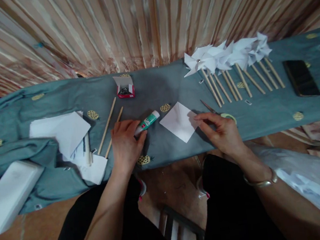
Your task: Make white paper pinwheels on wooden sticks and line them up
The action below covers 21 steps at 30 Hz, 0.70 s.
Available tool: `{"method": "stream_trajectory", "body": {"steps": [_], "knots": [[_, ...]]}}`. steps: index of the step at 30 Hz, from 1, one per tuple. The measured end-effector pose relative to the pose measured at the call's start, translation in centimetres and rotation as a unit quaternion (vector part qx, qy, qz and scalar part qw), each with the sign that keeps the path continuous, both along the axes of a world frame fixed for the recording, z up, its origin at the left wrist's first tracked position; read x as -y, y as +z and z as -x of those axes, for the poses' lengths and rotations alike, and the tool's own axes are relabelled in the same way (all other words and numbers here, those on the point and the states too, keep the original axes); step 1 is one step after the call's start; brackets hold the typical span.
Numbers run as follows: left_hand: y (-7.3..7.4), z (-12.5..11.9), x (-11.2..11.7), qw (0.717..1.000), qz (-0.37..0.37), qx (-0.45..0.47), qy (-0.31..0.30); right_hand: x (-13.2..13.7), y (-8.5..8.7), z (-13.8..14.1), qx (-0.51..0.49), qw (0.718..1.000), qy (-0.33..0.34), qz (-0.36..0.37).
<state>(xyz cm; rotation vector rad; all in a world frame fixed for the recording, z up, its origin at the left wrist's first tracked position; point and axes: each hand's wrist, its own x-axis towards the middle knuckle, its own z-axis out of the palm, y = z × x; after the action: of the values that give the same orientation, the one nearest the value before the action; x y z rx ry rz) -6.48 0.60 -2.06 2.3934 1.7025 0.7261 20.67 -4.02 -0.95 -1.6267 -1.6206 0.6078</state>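
Observation:
My left hand (127, 141) is closed around a green and white glue stick (149, 121), its white end pointing up and to the right. A square of white paper (180, 123) lies on the cloth with one corner towards me. At its right corner, my right hand (221, 130) pinches the paper between thumb and forefinger. Just beyond that hand lies a pair of scissors (227, 116) with a pale green handle, partly hidden by the fingers. Two wooden sticks (107, 125) rest to the left of my left hand.
Several white paper pinwheels (225, 55) on sticks lie at the back right, beside a black phone (301, 78). A red box of pins (125, 90) stands open behind the glue stick. White paper sheets (62, 132) are stacked left, near a white box (14, 196).

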Motion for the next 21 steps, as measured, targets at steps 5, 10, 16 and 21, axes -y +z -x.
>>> {"method": "stream_trajectory", "body": {"steps": [5, 10, 16, 21], "knots": [[0.4, -3.3, 1.5, 0.989, -0.026, -0.006, -0.149, 1.1, -0.2, -0.8, 0.119, 0.986, 0.107, -0.053], [-0.2, -6.5, 1.8, 0.963, -0.005, -0.001, -0.269, 1.4, -0.9, -1.0, 0.146, 0.975, 0.167, -0.032], [-0.1, -7.0, 1.0, 0.960, 0.000, -0.005, -0.279, 1.3, -1.2, -1.7, 0.139, 0.975, 0.171, -0.021], [-0.4, -6.9, 0.9, 0.959, -0.004, -0.001, -0.283, 0.8, -0.9, -1.8, 0.131, 0.977, 0.170, -0.015]]}}
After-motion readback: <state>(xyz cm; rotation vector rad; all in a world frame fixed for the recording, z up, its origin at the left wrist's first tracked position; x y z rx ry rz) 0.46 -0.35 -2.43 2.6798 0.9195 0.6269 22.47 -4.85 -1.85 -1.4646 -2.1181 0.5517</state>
